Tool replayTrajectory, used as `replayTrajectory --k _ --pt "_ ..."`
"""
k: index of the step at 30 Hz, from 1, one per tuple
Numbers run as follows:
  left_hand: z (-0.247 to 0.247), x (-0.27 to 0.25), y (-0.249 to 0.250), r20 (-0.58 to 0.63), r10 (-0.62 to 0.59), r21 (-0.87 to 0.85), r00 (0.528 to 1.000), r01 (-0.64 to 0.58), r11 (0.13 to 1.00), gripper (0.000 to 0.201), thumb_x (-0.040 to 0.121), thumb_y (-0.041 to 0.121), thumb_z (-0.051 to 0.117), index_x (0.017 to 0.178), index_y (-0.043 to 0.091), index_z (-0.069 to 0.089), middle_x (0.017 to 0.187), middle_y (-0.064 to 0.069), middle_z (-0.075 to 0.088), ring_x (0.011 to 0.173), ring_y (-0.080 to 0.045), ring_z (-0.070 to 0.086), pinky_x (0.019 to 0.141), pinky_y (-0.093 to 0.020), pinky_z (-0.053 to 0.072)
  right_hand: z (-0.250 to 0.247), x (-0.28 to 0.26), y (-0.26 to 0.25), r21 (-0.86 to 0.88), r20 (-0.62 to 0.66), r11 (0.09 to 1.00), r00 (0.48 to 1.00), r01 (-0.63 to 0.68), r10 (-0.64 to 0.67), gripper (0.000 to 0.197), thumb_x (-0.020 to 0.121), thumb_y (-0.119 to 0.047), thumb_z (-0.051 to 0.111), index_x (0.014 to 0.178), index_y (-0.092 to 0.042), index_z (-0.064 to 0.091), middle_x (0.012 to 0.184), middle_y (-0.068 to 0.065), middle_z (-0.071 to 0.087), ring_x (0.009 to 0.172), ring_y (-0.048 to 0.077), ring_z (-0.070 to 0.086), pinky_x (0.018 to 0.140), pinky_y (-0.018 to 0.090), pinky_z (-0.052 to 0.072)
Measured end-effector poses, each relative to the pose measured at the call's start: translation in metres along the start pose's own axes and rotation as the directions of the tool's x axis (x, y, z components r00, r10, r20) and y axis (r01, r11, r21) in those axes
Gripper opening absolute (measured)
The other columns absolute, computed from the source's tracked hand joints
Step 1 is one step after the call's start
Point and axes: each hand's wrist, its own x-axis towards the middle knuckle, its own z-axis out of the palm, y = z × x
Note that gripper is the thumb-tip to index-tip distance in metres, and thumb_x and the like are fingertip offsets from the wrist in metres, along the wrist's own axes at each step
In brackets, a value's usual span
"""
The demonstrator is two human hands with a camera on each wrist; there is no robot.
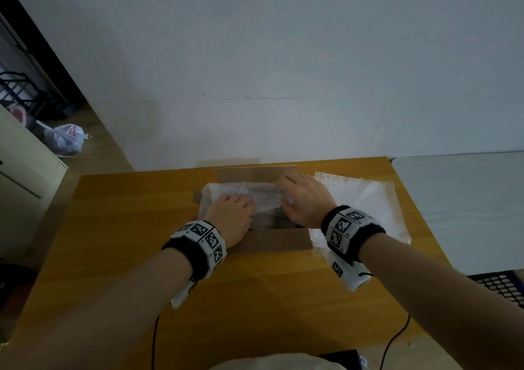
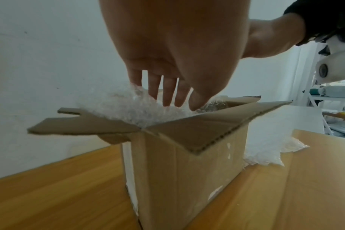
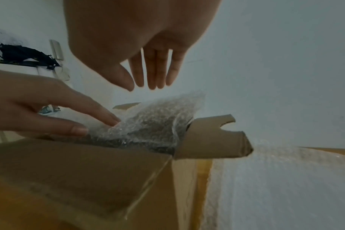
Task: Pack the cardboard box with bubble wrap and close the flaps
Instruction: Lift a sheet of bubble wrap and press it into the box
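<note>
The cardboard box [image 1: 272, 242] stands on the far middle of the wooden surface [image 1: 119, 228], close to the white wall [image 1: 283, 57], with all its flaps folded outward. A sheet of bubble wrap [image 1: 243, 196] fills the open top and bulges above the rim, higher at the left end. The left hand [image 1: 231, 216] lies over the near left part of that wrap, palm down; in the left wrist view its fingers [image 2: 167, 91] are straight and slightly spread, with the tips touching the wrap and nothing gripped. The right hand [image 1: 304, 199] is over the right end of the box, palm down, fingers reaching toward the far flap [image 1: 255, 172]. In the right wrist view its fingers [image 3: 156, 70] are straight and held close together, hovering just above the wrap [image 3: 158, 121] without touching it, so it holds nothing. In that same view the left hand's fingertips [image 3: 108, 118] press on the near edge of the wrap. Both forearms come in from the near side, each wearing a black wrist band [image 1: 195, 253] with black-and-white markers. More loose bubble wrap [image 1: 368, 202] lies flat on the surface just to the right of the box, partly under the right wrist. A white plastic bag [image 1: 65, 140] sits on the floor at far left.
</note>
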Motion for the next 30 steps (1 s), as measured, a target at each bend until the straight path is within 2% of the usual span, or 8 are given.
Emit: replayTrajectory --k 3,5,7,14,20,23,27,30 --pt "-0.003 -0.005 0.004 -0.026 -0.040 0.010 0.999 0.040 0.999 0.041 0.100 0.029 0.033 0.138 0.017 0.042 0.145 -0.006 0.040 0.133 -0.023 0.037 0.110 -0.038 0.030 0.007 -0.004 -0.005 0.029 0.201 0.998 0.979 -0.051 0.044 0.049 0.090 -0.022 0.049 0.139 -0.018 0.041 0.142 0.002 0.045 0.126 0.020 0.046 0.101 0.034 0.040" --pt "-0.011 -0.010 0.007 -0.088 -0.111 0.069 0.990 0.117 0.991 0.033 0.097 0.029 0.038 0.125 0.021 0.053 0.135 -0.009 0.045 0.124 -0.026 0.041 0.101 -0.040 0.034 0.011 -0.006 -0.009 0.033 0.300 0.997 0.953 -0.066 0.053 0.055 0.093 -0.028 0.046 0.145 -0.021 0.031 0.152 0.000 0.032 0.136 0.021 0.036 0.110 0.039 0.034" --pt "-0.015 -0.013 0.011 -0.075 -0.186 0.082 0.980 0.192 0.978 0.032 0.097 0.033 0.037 0.123 0.026 0.054 0.131 -0.011 0.045 0.122 -0.028 0.041 0.098 -0.043 0.034 0.012 -0.005 -0.013 0.031 0.399 0.995 0.914 -0.094 0.074 0.059 0.095 -0.035 0.044 0.149 -0.023 0.023 0.157 0.002 0.022 0.141 0.024 0.030 0.114 0.041 0.030" --pt "-0.008 0.003 0.020 0.180 -0.262 -0.042 0.948 0.274 0.961 0.053 0.100 0.039 0.027 0.150 0.027 0.015 0.153 -0.014 0.029 0.140 -0.033 0.026 0.115 -0.051 0.018 0.016 0.010 -0.023 -0.002 0.650 0.970 0.737 -0.242 0.185 0.065 0.095 -0.052 0.035 0.150 -0.036 0.004 0.161 0.003 0.002 0.146 0.029 0.019 0.116 0.050 0.020" --pt "-0.009 0.020 0.019 0.363 -0.253 -0.126 0.897 0.317 0.940 0.056 0.098 0.038 0.032 0.150 0.024 0.016 0.154 -0.011 0.027 0.141 -0.033 0.024 0.115 -0.053 0.014 0.016 0.022 -0.030 -0.012 0.734 0.940 0.635 -0.341 0.240 0.067 0.094 -0.058 0.030 0.150 -0.036 0.000 0.161 0.009 0.001 0.145 0.033 0.020 0.117 0.046 0.019" --pt "-0.008 0.026 0.018 0.385 -0.234 -0.250 0.893 0.345 0.905 0.054 0.095 0.030 0.041 0.146 0.021 0.027 0.150 -0.011 0.034 0.137 -0.033 0.030 0.114 -0.050 0.021 0.001 0.022 -0.037 0.065 0.738 0.925 0.642 -0.374 0.208 0.056 0.100 -0.039 0.032 0.151 -0.021 0.015 0.158 0.012 0.017 0.141 0.030 0.029 0.114 0.037 0.025" --pt "0.000 0.035 0.011 0.506 -0.157 -0.422 0.848 0.402 0.813 0.064 0.095 0.025 0.041 0.151 0.021 0.010 0.152 -0.012 0.030 0.130 -0.031 0.043 0.103 -0.040 0.039 -0.005 0.026 -0.037 0.141 0.722 0.904 0.667 -0.403 0.185 0.054 0.100 -0.034 0.036 0.149 -0.019 0.018 0.154 0.012 0.027 0.137 0.028 0.036 0.109 0.033 0.030" --pt "0.006 0.037 0.007 0.525 -0.150 -0.466 0.838 0.431 0.773 0.067 0.095 0.027 0.041 0.151 0.024 0.004 0.156 -0.011 0.022 0.137 -0.029 0.035 0.111 -0.039 0.032 0.003 0.030 -0.033 0.139 0.740 0.898 0.646 -0.418 0.186 0.056 0.100 -0.037 0.036 0.150 -0.021 0.016 0.154 0.012 0.028 0.137 0.029 0.036 0.110 0.035 0.030"
